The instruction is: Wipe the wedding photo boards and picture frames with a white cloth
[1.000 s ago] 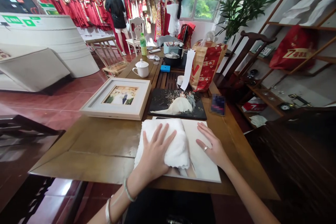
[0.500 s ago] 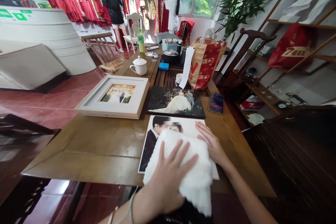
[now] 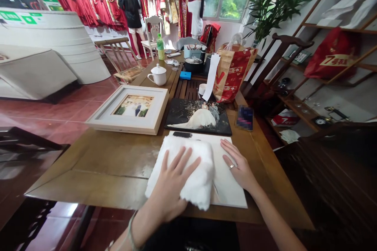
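Fingers spread, my left hand (image 3: 172, 182) lies flat on a folded white towel (image 3: 200, 160). The towel rests on a photo print panel (image 3: 228, 188) and covers most of its left side; a dark patch of the picture shows at the top. My right hand (image 3: 238, 164), with a ring on one finger, lies flat on the panel's right part, fingers stretched out. Just beyond lies a dark wedding photo panel (image 3: 200, 117). Left of that is a pale wooden picture frame (image 3: 129, 108) with a small wedding photo.
The wooden table (image 3: 118, 164) also holds a white lidded mug (image 3: 159, 75), a green bottle (image 3: 160, 47), a small blue box (image 3: 185, 75), a red and brown paper bag (image 3: 232, 74) and a blurred dark object (image 3: 245, 117). Two people stand near hanging red garments (image 3: 103, 0).
My left hand and the towel have moved left across the panel, uncovering its right part and covering the pictured faces. My right hand stays on the panel's right side.
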A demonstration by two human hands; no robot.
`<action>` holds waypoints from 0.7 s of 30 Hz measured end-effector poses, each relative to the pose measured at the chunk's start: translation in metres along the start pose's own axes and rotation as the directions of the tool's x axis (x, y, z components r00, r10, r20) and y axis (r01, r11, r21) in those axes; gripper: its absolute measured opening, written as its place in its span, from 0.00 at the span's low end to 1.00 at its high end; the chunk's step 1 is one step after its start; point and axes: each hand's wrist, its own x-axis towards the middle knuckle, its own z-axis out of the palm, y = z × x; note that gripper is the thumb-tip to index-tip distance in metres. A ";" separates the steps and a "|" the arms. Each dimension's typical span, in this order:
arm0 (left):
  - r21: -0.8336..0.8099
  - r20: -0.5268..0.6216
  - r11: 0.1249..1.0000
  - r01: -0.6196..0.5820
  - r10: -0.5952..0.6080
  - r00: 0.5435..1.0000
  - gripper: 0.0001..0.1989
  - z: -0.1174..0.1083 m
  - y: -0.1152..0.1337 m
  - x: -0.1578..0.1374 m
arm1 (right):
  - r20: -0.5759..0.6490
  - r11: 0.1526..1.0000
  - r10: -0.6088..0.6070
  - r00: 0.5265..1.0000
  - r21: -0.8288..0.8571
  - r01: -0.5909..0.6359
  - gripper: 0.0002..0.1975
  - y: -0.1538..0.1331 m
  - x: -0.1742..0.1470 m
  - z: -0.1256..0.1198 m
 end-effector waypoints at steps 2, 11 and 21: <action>-0.009 0.003 1.000 0.017 -0.017 1.000 0.48 0.005 0.006 -0.024 | -0.002 1.000 -0.004 1.000 -0.012 0.004 0.20 0.000 0.000 0.000; -0.030 -0.051 0.998 0.055 -0.057 0.997 0.49 0.006 0.000 -0.006 | 0.002 1.000 0.005 1.000 -0.022 -0.005 0.20 -0.004 0.001 -0.001; 0.044 -0.116 0.998 0.048 -0.043 0.992 0.47 -0.003 -0.024 0.047 | -0.004 1.000 0.013 1.000 -0.024 -0.013 0.20 -0.003 0.001 -0.002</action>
